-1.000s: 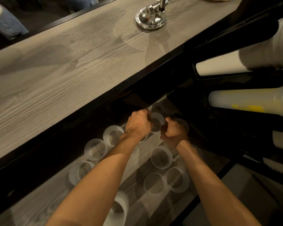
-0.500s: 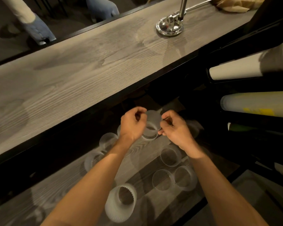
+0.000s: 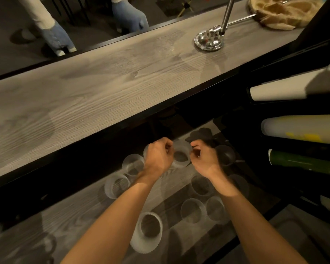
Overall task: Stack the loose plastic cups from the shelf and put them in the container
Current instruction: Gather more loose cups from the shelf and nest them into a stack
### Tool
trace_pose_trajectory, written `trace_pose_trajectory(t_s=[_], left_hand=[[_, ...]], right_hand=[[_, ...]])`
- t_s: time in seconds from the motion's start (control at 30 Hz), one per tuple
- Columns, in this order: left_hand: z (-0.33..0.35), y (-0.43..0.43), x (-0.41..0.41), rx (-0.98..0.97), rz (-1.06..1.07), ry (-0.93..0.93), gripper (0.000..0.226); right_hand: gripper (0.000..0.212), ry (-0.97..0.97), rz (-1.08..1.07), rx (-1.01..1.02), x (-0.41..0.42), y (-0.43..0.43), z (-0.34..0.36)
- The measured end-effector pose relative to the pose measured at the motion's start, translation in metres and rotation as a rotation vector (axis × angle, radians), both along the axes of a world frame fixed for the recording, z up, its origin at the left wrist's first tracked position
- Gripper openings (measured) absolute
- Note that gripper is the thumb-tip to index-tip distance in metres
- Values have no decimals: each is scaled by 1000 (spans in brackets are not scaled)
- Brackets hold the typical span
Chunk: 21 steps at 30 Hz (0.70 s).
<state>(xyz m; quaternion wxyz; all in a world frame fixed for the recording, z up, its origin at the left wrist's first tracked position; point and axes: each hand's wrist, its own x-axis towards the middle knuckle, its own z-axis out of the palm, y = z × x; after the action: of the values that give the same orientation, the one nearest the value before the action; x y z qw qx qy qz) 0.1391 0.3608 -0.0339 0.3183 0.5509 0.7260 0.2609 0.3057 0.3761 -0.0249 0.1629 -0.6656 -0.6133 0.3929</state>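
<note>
Two bare forearms reach in from the bottom edge over the lower shelf. Nearest, between them, a stack of frosted cups stands mouth up, its long axis leaning a little; the count in it is hard to make out. Beyond it, loose cups stand mouth up across the shelf on both sides, blurred and see-through, and the right forearm covers part of one.

Farther in, the left hand and right hand hold one clear cup between them above the back of the shelf. Each hand's fingers are curled and pinch the rim on opposite sides. Its mouth faces up toward the camera and its axis is near upright. A dark round shape just beside the right hand is too dim to identify.

At the right, long sleeves of cups lie on their sides, cut off by the frame edge. Above the shelf runs a grey wooden counter bearing a chrome base whose pole leaves the top edge.
</note>
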Motion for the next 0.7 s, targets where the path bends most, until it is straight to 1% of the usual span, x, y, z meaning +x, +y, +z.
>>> trace_pose_trajectory(t_s=[0.1,0.17,0.23,0.27,0.37,0.47,0.5,0.6,0.7], left_hand=[[-3,-5,-1,-45,-48,62,19],[3,-6,-1,-43,-77,79,28],[13,-5,-2,-24,-81,14,34],[19,-4,-4,-3,-67,-39,33],[34,-8,-11,92,27,-205,25],[47,-24,-15,204,265,-404,24],[48,-30,-17,237,329,-433,23],[48,-44,-27,308,417,-451,21],[40,-52,-40,266,416,-377,22]], right_hand=[[48,14,43,-93,-1,-5,-5],[52,39,32,-110,-4,-6,-3],[50,45,7,-68,-6,-5,5],[47,40,-7,-21,-6,-4,10],[39,81,-11,129,-9,-2,25],[34,150,64,227,-19,-4,37],[32,182,88,241,-25,-5,39],[34,257,159,243,-42,-12,36],[40,206,180,148,-56,-16,32]])
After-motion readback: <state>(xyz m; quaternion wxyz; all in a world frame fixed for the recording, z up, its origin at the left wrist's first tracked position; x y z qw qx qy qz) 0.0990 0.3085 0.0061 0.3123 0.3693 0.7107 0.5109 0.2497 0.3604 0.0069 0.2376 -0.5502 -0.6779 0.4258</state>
